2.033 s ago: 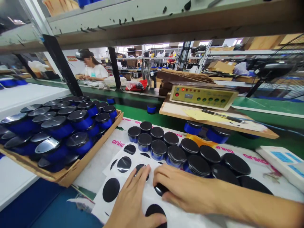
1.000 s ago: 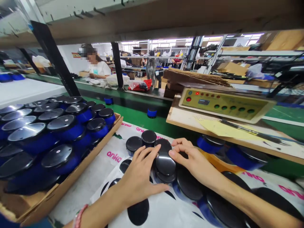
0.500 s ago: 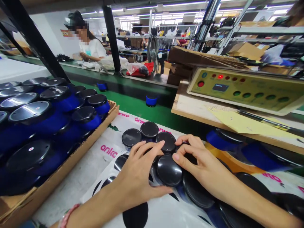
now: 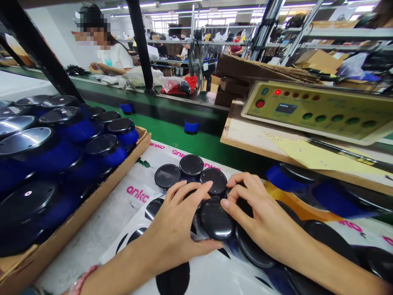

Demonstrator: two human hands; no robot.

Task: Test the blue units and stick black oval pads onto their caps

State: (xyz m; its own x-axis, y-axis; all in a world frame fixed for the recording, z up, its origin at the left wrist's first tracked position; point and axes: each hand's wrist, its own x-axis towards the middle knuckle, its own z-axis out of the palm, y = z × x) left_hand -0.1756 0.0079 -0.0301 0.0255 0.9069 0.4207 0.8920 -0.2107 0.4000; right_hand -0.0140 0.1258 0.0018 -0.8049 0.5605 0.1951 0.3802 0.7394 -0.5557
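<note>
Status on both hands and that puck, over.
Left hand and right hand both pinch one black puck. Puck sits among others on the sticker sheet. Neighbouring pucks crowd it closely.

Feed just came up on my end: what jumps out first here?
Both hands, left hand and right hand, press around one glossy black round cap at centre, among a cluster of similar caps. Left, a cardboard tray is crammed with blue black-topped units; right, a yellow-green control panel shows a red light.

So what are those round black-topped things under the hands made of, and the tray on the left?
The round black cap between the left hand and right hand looks like glossy moulded plastic: it mirrors the ceiling lights. The tray seems to be plain brown cardboard, matte with a raw-looking edge.
</note>
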